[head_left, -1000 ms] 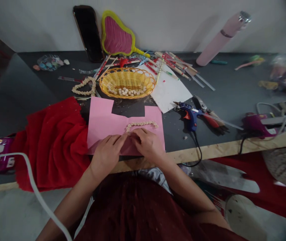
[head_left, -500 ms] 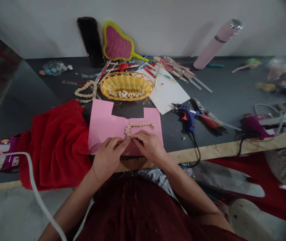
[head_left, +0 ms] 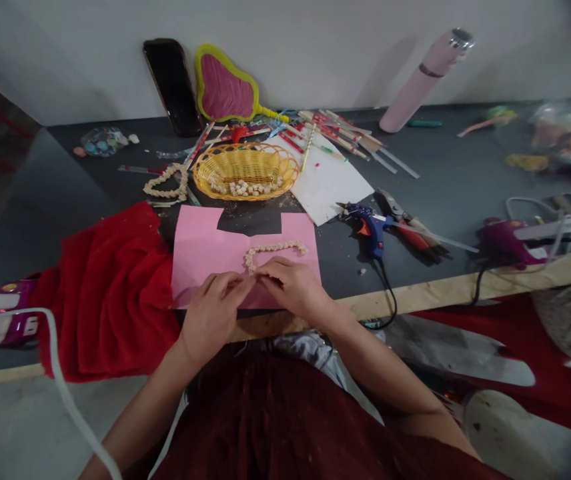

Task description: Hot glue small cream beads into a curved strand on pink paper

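Observation:
A curved chain of small pale pieces (head_left: pixel 276 247) lies on a pink sheet (head_left: pixel 195 247) with a notch cut in its far edge. At the near-left end of the chain, my left hand (head_left: pixel 215 307) and my right hand (head_left: pixel 293 287) meet with fingertips pinched. Whatever is between the fingertips is too small to make out. Beyond the sheet, a yellow wicker basket (head_left: pixel 245 163) holds more pale pieces. A heart-shaped outline of similar pieces (head_left: pixel 168 193) rests left of the basket.
Right of the sheet lie a blue glue gun (head_left: pixel 375 233) and red-handled pliers (head_left: pixel 410 230). A red cloth (head_left: pixel 110 293) is at the left. A phone (head_left: pixel 175 87), a pink fan-shaped piece (head_left: pixel 225 87) and a pink bottle (head_left: pixel 423 83) stand by the wall.
The view has shifted slightly, so the tabletop things appear a little further left. Both hands remain pinched together at the chain's near end.

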The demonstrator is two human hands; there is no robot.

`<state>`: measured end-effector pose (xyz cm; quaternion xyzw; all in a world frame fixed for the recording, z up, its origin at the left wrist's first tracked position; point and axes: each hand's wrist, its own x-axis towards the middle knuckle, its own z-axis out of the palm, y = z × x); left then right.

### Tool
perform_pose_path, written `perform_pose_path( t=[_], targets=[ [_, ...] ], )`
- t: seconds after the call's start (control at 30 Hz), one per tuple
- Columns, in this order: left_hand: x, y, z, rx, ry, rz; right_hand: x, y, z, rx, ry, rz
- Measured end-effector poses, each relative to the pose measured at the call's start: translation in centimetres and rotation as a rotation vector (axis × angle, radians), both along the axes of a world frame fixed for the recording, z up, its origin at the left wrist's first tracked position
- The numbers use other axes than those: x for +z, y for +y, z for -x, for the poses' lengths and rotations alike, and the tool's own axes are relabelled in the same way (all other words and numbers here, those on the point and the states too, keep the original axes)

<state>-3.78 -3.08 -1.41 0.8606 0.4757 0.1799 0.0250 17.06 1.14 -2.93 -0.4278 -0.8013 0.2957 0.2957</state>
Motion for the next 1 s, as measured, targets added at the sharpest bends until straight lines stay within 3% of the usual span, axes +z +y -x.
perform_pose_path(
  t=[0.17,0.33,0.63,1.0],
  targets=[
    [-0.1,0.2,0.2,0.000,0.012,0.011,0.4,0.1,-1.2,-0.060,0.052,0.036],
    [-1.1,0.5,0.3,-0.003,0.088,-0.066,1.7,0.9,-2.1,-0.145,-0.089,-0.023],
    [-1.4,0.9,-0.1,-0.029,0.172,-0.061,3.1,1.8,0.1,0.034,-0.665,0.030],
    [-1.0,1.1,-0.2,-0.039,0.189,-0.049,2.6,1.4,-0.2,0.113,-0.831,-0.013]
  ],
)
